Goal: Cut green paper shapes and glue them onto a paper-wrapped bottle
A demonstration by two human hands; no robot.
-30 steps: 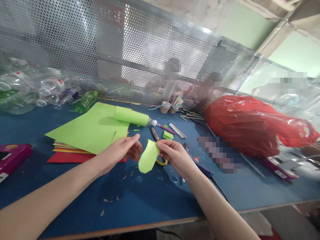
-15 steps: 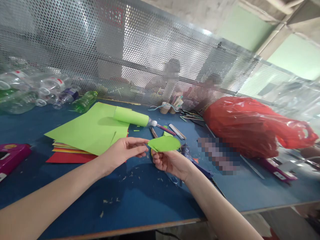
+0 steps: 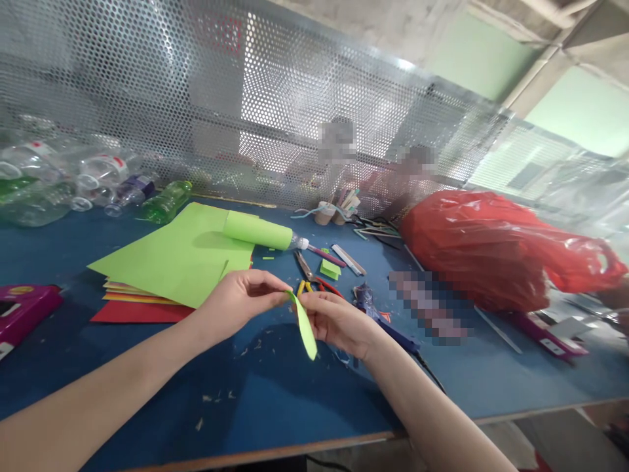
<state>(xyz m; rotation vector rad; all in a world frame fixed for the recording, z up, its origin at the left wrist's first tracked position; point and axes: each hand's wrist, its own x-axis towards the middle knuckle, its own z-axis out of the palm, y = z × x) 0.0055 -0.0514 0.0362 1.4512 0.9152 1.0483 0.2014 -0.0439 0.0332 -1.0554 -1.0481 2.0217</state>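
Note:
A narrow, leaf-shaped piece of light green paper (image 3: 305, 328) hangs tilted between my hands, its pointed tip downward. My left hand (image 3: 246, 295) pinches its upper end between thumb and fingertips. Close beside it, my right hand (image 3: 339, 318) is closed with thumb and forefinger at the paper's upper edge; its other fingers curl behind. Just beyond my hands lie scissors or pliers with red handles (image 3: 328, 286) and a tool with yellow handles (image 3: 304, 287), partly hidden by my fingers. A small folded green paper (image 3: 330, 268) sits behind them.
Left stands a stack of coloured paper (image 3: 162, 262), with a bottle wrapped in green paper (image 3: 258, 231) on it. A blue glue gun (image 3: 393, 328) lies right of my hands. Plastic bottles (image 3: 39, 196), a red plastic bag (image 3: 472, 249) and cups of sticks (image 3: 339, 210) line the back.
The green paper piece has swung from lying flat above my right hand to hanging down toward me. The red-handled tool and folded paper behind are now uncovered.

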